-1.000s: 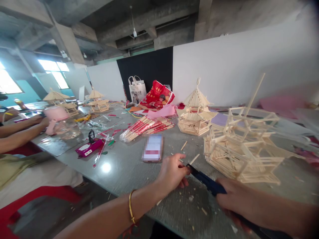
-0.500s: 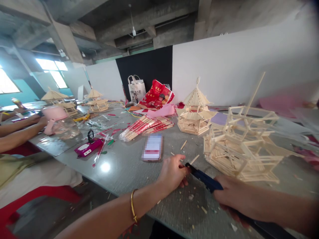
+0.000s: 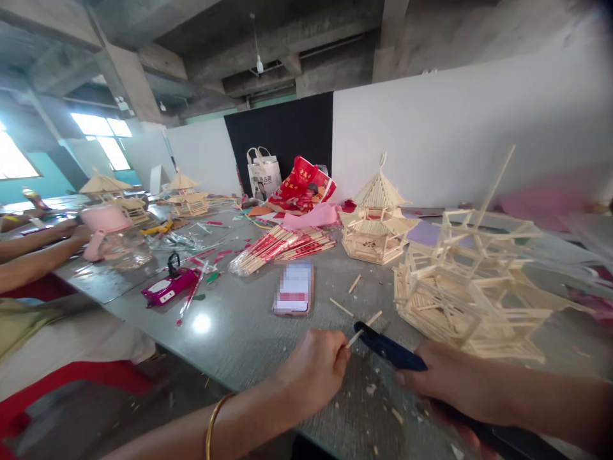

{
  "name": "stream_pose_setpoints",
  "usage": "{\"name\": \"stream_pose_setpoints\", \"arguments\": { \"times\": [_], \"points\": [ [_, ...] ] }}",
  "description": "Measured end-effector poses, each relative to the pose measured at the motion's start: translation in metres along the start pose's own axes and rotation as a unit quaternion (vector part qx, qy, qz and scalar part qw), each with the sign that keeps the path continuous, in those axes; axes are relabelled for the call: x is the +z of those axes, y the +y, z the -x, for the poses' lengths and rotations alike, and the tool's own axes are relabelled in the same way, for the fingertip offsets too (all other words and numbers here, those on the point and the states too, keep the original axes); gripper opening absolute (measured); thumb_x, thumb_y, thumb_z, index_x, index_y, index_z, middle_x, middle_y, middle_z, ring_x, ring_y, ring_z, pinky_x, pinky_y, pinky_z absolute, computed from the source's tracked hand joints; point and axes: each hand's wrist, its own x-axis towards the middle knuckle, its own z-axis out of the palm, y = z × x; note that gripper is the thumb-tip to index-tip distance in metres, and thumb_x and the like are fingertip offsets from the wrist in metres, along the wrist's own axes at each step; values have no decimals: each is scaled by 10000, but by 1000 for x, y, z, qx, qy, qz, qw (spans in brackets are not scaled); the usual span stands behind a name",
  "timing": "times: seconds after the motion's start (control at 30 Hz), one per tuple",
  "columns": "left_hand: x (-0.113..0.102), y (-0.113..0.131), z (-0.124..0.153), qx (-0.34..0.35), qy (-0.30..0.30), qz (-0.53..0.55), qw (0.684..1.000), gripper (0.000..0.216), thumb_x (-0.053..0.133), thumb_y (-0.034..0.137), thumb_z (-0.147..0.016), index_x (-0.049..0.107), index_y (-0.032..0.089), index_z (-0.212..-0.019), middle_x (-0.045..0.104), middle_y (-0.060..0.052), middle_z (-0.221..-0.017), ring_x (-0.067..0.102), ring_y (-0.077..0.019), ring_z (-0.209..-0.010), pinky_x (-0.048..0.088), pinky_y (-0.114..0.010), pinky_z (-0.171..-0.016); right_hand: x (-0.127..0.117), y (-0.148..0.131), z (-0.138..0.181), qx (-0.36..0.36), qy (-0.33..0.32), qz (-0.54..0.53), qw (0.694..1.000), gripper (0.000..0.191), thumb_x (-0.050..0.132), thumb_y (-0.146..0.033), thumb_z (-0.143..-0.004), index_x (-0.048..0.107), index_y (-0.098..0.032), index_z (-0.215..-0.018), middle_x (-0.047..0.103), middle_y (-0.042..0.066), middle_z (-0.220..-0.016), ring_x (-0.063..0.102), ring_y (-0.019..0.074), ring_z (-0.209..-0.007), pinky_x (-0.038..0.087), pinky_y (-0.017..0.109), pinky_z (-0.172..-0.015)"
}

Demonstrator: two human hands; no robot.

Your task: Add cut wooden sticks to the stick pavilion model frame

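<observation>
My left hand (image 3: 313, 370), with a gold bangle at the wrist, is closed on one end of a thin wooden stick (image 3: 372, 319) low over the table. Fingers of my right hand (image 3: 438, 377) wrap round a dark blue hand tool (image 3: 390, 350) with a black, jaw-like tip. That tip meets the stick just beyond my left fingers; whether it grips the stick I cannot tell. Two short stick pieces, one loose stick (image 3: 341, 307) and a stick offcut (image 3: 355, 283), lie behind. A many-sided stick frame (image 3: 469, 287) stands beyond my right hand.
A finished stick pavilion (image 3: 376, 223) stands behind the phone (image 3: 293, 287). Bundled sticks (image 3: 282, 248), a purple power strip (image 3: 170, 287), a pink-lidded jug (image 3: 108, 233) and a red bag (image 3: 304, 185) are on the table. Another person's arms (image 3: 38, 255) reach in at left.
My left hand has drawn back toward me and lower, showing more of the stick. The tool tip has stayed nearly in place. A loose stick behind it now shows fully.
</observation>
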Motion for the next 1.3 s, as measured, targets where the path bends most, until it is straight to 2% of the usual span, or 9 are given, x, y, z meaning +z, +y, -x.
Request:
{"name": "stream_pose_setpoints", "arguments": {
  "times": [0.07,0.2,0.3,0.4,0.6,0.73,0.97,1.17,1.3],
  "points": [
    [-3,0,0,28,25,-53,998,265,437,215,-853,614,170,-661,545,-15,-552,484,-120,-500,256,-238,-483,1,2,-5,-3,5,6,1000,440,417,-392,-841,416,-161,-466,408,-15,-321,341,65,-219,348,167,-240],
    [-8,-1,-5,43,6,-101,994,276,424,182,-844,601,174,-633,517,-24,-518,436,-126,-457,243,-256,-473,2,-1,-12,5,14,-2,1000,379,458,-389,-827,430,-170,-520,392,-35,-332,335,72,-231,334,172,-222],
    [-13,-1,-4,85,0,-131,988,168,498,118,-767,611,173,-656,559,-56,-573,501,-167,-535,314,-278,-525,-2,-5,-11,6,-8,-9,1000,371,469,-368,-836,426,-165,-528,385,-39,-330,330,66,-234,343,165,-234],
    [-16,2,-3,121,-15,-166,978,157,517,59,-698,635,150,-744,620,-109,-674,562,-220,-627,376,-313,-578,-6,-8,-7,30,-40,-20,999,465,435,-490,-862,447,-155,-540,421,-15,-350,364,74,-242,350,175,-240],
    [-16,13,-5,165,-41,-326,930,251,418,7,-744,640,95,-820,663,-156,-713,618,-244,-601,429,-308,-511,-1,-11,-5,37,4,-24,999,597,374,-618,-849,424,-149,-484,411,-12,-360,358,67,-230,344,182,-242],
    [-14,14,-8,195,-26,-358,913,225,449,-6,-744,648,98,-743,648,-137,-661,626,-242,-577,428,-291,-473,1,-15,-8,27,5,-22,999,566,399,-552,-863,385,-164,-451,345,-30,-303,338,79,-225,346,192,-234],
    [-17,17,-13,244,-90,-409,875,231,468,-42,-704,651,99,-697,646,-126,-672,637,-236,-632,427,-271,-458,-11,-13,-12,36,27,-10,999,527,466,-601,-813,399,-177,-507,354,-48,-352,315,72,-243,290,185,-208],
    [-45,16,-24,160,-44,-384,908,186,493,22,-740,658,91,-793,669,-135,-674,649,-242,-612,468,-303,-530,-12,-12,-8,85,-31,-76,993,523,391,-601,-839,448,-171,-548,412,-25,-427,382,86,-290,342,204,-265],
    [-49,18,-67,79,6,-318,945,258,410,156,-871,655,114,-802,672,-108,-661,663,-221,-640,478,-297,-576,5,18,13,57,-14,-73,996,512,420,-585,-837,526,-163,-566,471,3,-451,424,96,-329,334,199,-314]
  ]
}}
